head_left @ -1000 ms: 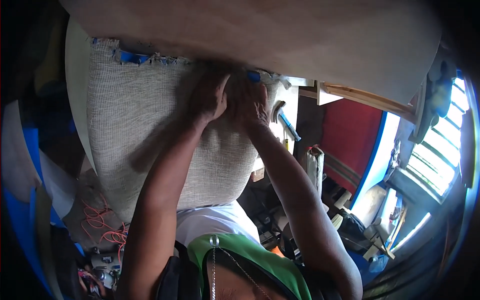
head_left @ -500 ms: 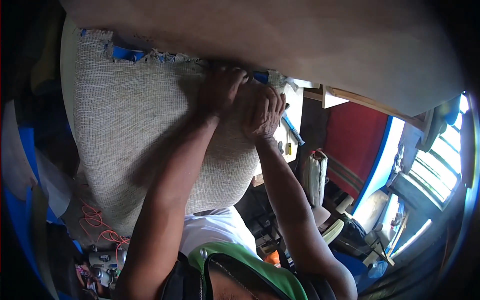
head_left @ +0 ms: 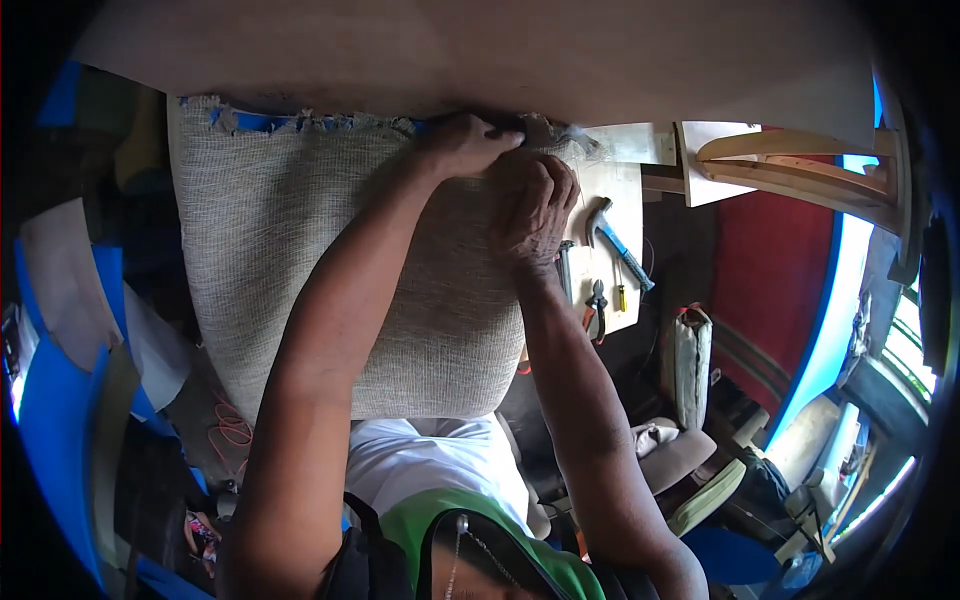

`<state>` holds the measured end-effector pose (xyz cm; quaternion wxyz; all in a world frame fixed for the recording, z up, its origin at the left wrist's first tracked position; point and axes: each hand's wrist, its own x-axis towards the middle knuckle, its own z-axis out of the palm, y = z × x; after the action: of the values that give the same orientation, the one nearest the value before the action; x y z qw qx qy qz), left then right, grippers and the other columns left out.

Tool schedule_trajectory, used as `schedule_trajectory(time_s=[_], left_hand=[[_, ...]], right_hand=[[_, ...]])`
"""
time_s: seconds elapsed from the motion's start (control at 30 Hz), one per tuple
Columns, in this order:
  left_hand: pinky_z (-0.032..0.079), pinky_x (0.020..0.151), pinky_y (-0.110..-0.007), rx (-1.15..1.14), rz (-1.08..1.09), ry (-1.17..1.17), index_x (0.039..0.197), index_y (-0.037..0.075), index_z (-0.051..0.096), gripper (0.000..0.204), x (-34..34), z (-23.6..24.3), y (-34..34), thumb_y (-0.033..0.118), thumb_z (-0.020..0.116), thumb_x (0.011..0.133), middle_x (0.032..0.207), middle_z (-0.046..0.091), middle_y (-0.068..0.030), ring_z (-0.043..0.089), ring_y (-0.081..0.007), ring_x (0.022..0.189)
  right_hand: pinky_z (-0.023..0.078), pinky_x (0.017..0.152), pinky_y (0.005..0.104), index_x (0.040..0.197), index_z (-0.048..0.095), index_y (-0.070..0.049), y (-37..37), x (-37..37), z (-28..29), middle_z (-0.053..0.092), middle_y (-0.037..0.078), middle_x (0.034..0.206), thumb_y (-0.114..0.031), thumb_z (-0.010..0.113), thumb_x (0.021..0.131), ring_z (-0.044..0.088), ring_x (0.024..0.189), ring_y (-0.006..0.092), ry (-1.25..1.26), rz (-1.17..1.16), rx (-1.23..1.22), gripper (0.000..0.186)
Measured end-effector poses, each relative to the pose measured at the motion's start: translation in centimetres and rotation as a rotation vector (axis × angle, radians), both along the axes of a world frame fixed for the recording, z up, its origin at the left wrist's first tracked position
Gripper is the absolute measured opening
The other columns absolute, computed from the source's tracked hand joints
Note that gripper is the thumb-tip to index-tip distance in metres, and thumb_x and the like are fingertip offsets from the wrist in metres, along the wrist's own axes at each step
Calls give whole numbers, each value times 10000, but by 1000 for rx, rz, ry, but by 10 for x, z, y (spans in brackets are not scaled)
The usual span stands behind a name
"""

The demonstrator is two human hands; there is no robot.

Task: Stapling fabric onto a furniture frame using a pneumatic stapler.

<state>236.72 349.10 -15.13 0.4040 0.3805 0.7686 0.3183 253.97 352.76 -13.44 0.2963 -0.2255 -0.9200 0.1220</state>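
Note:
A beige-grey woven upholstery fabric (head_left: 290, 220) is spread in front of me, its far edge frayed, with bits of blue material showing along it. My left hand (head_left: 468, 146) is at that far edge, its fingers closed on the fabric beside the brown panel; some fingertips are hidden. Just right of it and slightly nearer, my right hand (head_left: 538, 208) has its fingers curled into the cloth, their tips out of sight. A claw hammer (head_left: 620, 245) with a blue handle lies right of my right hand, near pliers (head_left: 596, 308) and a yellow-handled screwdriver (head_left: 621, 293).
A large brown panel (head_left: 480, 60) spans the far side, over the frayed edge. Wooden frame pieces (head_left: 790, 160) jut out at the right. A red panel (head_left: 770, 270) stands behind them. Orange cord (head_left: 232, 432) lies on the floor at lower left.
The view has shifted, showing more of the hammer and pliers at the right. My left hand has turned, its thumb side now showing toward the right; my right hand stays curled on the fabric.

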Motion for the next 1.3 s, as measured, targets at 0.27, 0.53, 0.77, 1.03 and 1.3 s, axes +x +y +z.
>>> schedule_trajectory(time_s=[0.27, 0.53, 0.77, 1.03, 1.3], left_hand=[[436, 774, -234, 326, 206, -603, 859, 14, 683, 363, -1, 13, -11, 366, 692, 949, 749, 609, 24, 549, -63, 806], [435, 1033, -431, -226, -179, 165, 1095, -20, 718, 827, -6, 33, 16, 715, 365, 962, 1169, 659, -282, 626, -352, 1151], [511, 821, -309, 139, 130, -351, 1070, -2, 713, 393, 4, 17, -6, 349, 739, 895, 949, 702, -92, 635, -146, 884], [539, 772, -302, 295, 336, -65, 1071, 17, 687, 409, 22, 21, -35, 192, 850, 739, 911, 714, -76, 674, -158, 848], [520, 966, -356, 391, 74, -85, 1207, 84, 697, 556, 11, 1, -31, 486, 777, 831, 1171, 715, -131, 671, -247, 1119]], right_hand=[[334, 1073, 582, 1282, 495, 1, 6, 5, -1, 500, 232, 1259, -115, 548, 853, 469, 1212, 408, -12, -14, -23, 448], [349, 1060, 563, 1281, 495, 3, 3, 3, -2, 510, 230, 1243, -71, 532, 853, 469, 1207, 408, 7, 12, -51, 435], [345, 1057, 566, 1278, 499, 7, 4, 4, -4, 513, 228, 1236, -51, 542, 833, 465, 1200, 414, 87, 9, -115, 451], [356, 1038, 566, 1288, 491, 3, 7, 1, -1, 518, 230, 1231, -62, 544, 835, 475, 1179, 413, 53, 10, -86, 461], [369, 1013, 554, 1282, 486, -1, 6, 2, 4, 528, 234, 1222, -132, 567, 881, 492, 1166, 403, -30, -17, -10, 429]])
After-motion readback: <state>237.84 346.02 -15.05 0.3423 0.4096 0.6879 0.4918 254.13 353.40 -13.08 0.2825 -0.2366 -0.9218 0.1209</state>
